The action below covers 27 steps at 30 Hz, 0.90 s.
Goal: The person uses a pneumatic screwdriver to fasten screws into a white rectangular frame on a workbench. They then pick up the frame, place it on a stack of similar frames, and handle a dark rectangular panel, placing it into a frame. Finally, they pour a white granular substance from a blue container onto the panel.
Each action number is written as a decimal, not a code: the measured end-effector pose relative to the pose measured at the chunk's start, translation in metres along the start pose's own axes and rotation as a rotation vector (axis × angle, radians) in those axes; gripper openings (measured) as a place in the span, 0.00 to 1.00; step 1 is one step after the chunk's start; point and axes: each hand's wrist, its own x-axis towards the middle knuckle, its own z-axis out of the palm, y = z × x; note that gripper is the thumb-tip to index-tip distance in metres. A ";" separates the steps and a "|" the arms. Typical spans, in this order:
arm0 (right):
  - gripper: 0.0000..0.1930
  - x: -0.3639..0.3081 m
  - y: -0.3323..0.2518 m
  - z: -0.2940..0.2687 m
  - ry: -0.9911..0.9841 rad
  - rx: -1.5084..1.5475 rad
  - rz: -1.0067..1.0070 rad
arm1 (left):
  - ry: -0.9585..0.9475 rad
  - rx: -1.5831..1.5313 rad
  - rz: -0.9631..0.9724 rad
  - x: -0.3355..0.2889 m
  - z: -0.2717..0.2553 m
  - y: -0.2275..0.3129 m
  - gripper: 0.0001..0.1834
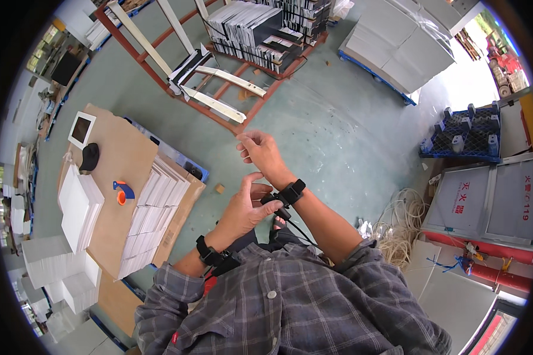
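My left hand (243, 206) reaches across to my right wrist, its thumb and curled fingers closed around a small black device (283, 212) there. A black strap (292, 192) circles the right wrist, and a thin black cable runs from the device down toward my body. Another black strapped device (210, 253) sits on my left wrist. My right hand (263, 155) is raised in front of me, its fingers loosely bent and partly apart, with nothing visible in them.
At left, a cardboard-topped paper stack (154, 216) carries a blue-and-orange tape dispenser (122, 194) and dark cap (89, 158). Ahead stands a red-brown metal rack (257, 109). Wrapped white stacks (391, 44), a blue pallet (462, 131), coiled straps (403, 225) and grey cabinets (462, 198) line the right.
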 end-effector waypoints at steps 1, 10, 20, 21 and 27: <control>0.14 0.009 0.004 0.004 0.006 -0.030 0.009 | 0.025 -0.022 -0.035 0.005 -0.005 -0.001 0.45; 0.14 0.104 0.059 0.067 0.083 -0.106 0.177 | 0.291 0.320 0.210 0.029 -0.064 -0.025 0.30; 0.17 0.145 0.119 0.143 -0.411 -0.342 0.310 | 0.549 0.301 0.038 0.038 -0.237 -0.062 0.26; 0.17 0.132 0.096 0.162 -0.508 -0.433 0.249 | 0.574 0.314 0.043 0.034 -0.255 -0.072 0.26; 0.11 0.125 0.056 0.214 -0.834 -0.860 -0.244 | 0.732 0.316 0.000 0.019 -0.318 -0.115 0.24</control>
